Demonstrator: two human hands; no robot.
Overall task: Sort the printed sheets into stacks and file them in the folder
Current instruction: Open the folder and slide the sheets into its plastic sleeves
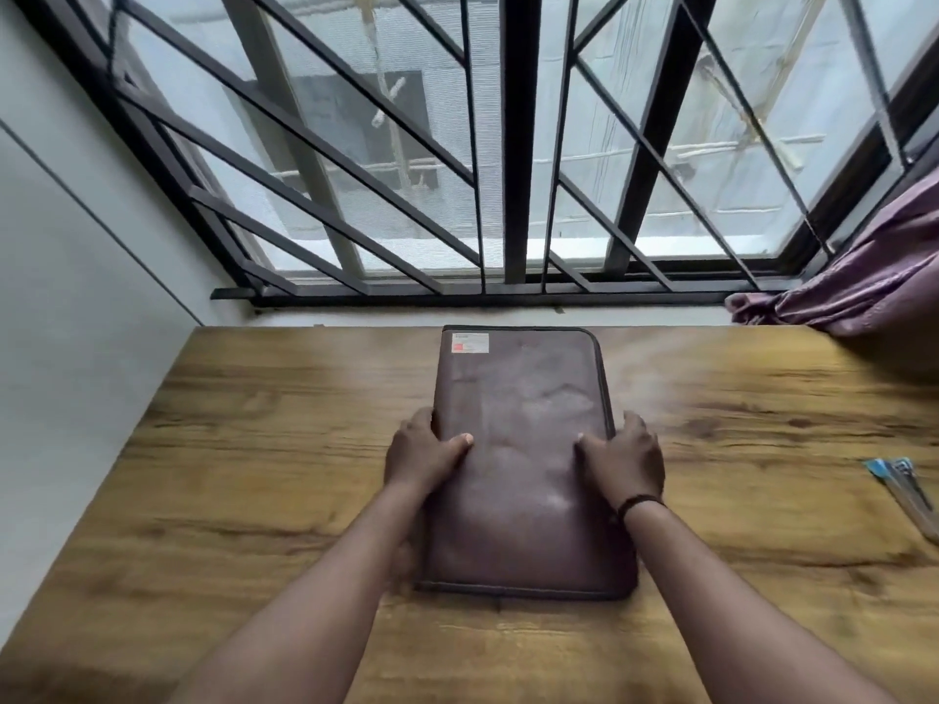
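A brown zipped folder (pixel 523 429) lies closed and flat in the middle of the wooden table (pixel 244 449), its long side running away from me. A small white and red label sits at its far left corner. My left hand (pixel 421 454) grips the folder's left edge, thumb on the cover. On the right edge rests my right hand (pixel 622 457), thumb on top and fingers curled round the side; a dark band circles that wrist. No printed sheets are in sight.
Several pens (pixel 904 487) in a clear pack lie near the table's right edge. A purple curtain (pixel 864 287) drapes onto the far right corner. A barred window (pixel 508 195) rises behind the table, and a white wall (pixel 76 271) stands on the left.
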